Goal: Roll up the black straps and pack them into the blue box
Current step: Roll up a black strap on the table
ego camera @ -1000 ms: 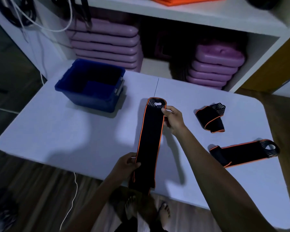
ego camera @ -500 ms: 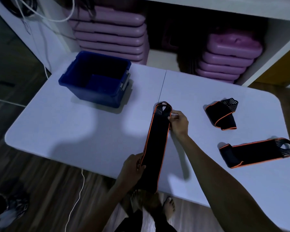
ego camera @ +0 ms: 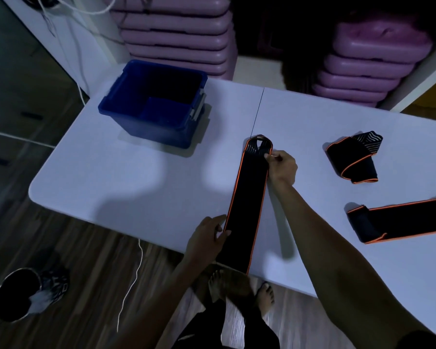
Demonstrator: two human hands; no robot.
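Though unrolled on the table (ego camera: pixel 136 185) — black strap (ego camera: pixel 249 202), orange-edged.

A broad bare stretch of white table (ego camera: pixel 136 177) lay between the blue box (ego camera: pixel 126 107) and the long black strap (ego camera: pixel 247 202), giving a hand free passage. The box stood open-topped near the far left corner. The strap ran from the near edge toward the middle, splitting the surface. To its right, a folded strap (ego camera: pixel 350 159) and a flat strap (ego camera: pixel 400 220) took up room. Purple stacks (ego camera: pixel 176 34) walled the far side.
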